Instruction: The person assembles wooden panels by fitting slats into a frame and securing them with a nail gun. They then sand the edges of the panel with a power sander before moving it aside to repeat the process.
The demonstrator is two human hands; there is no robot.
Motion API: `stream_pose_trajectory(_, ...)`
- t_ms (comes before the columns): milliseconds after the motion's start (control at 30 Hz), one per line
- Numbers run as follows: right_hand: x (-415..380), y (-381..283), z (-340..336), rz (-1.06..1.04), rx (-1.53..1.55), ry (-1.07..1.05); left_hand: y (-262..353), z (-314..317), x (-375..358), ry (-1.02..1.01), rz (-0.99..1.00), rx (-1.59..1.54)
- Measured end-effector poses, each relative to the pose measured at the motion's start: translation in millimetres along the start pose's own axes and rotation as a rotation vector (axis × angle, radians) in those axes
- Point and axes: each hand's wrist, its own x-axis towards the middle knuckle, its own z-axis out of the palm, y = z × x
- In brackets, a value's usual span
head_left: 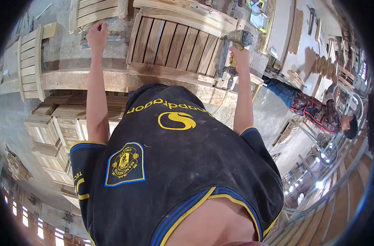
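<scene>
My right hand (240, 58) is wrapped round the handle of an air nail gun (238, 37), whose dull yellow body stands over the right end of a slatted wooden panel (173, 44). A thin air hose (224, 98) hangs from the tool toward me. My left hand (97, 37) is closed in a fist, held out beside a second slatted panel (97, 11) at the top left. Something small and dark shows at its fingers, too small to name. The panel under the nail gun has several slats between two long rails and lies on the wooden workbench (72, 80).
Another slatted panel (29, 61) lies at the far left. Below the bench, slatted wooden pieces are stacked (51, 131) on the floor. At the right a co-worker (314, 108) stands near a pale table with wood strips (295, 33).
</scene>
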Motion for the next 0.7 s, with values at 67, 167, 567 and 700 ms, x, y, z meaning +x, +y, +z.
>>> stream_pose_trajectory(67, -3.8, -1.9, 4.0, -0.049, 0.035, -0.072, -2.3, 1.3, 0.2, 0.015, 0.021, -0.006)
stream_pose_trajectory(167, -13.5, -11.0, 17.1, -0.083, 0.079, -0.208, -5.5, 3.5, 1.7, 0.029, -0.005, -0.001)
stream_pose_trajectory(567, -13.1, -14.2, 49.2, -0.057, 0.04, -0.239, -11.1, 5.9, 3.6, 0.034, -0.004, 0.004)
stream_pose_trajectory(700, -17.1, -15.5, 57.9, -0.063, 0.061, -0.183, -20.1, 9.5, 6.7, 0.068, 0.035, 0.001)
